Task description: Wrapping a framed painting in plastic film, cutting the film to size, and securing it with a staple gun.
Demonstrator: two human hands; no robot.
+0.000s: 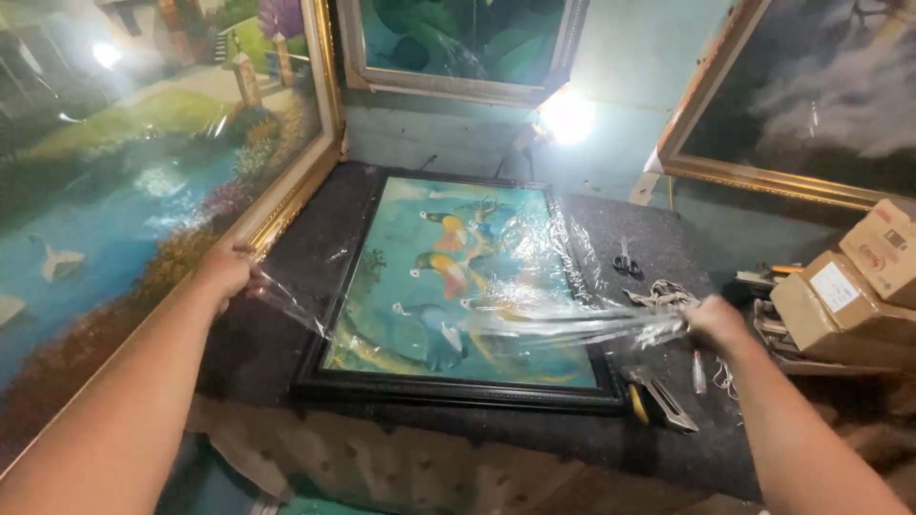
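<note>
A black-framed painting (448, 386) with a teal scene and bright birds lies flat on a dark felt-covered table (286, 286). A sheet of clear plastic film (534, 324) is stretched across it, above the lower half of the picture. My left hand (227, 272) grips the film's left end beside the frame's left side. My right hand (716, 322) grips the bunched right end, just past the frame's right side. The film is taut and wrinkled between the two hands.
Scissors (625, 259) lie on the table right of the frame, and a yellow-and-grey stapler-like tool (658, 401) sits by the frame's near right corner. Large gold-framed paintings (286, 205) lean at left, back and right. Cardboard boxes (840, 296) stack at the right.
</note>
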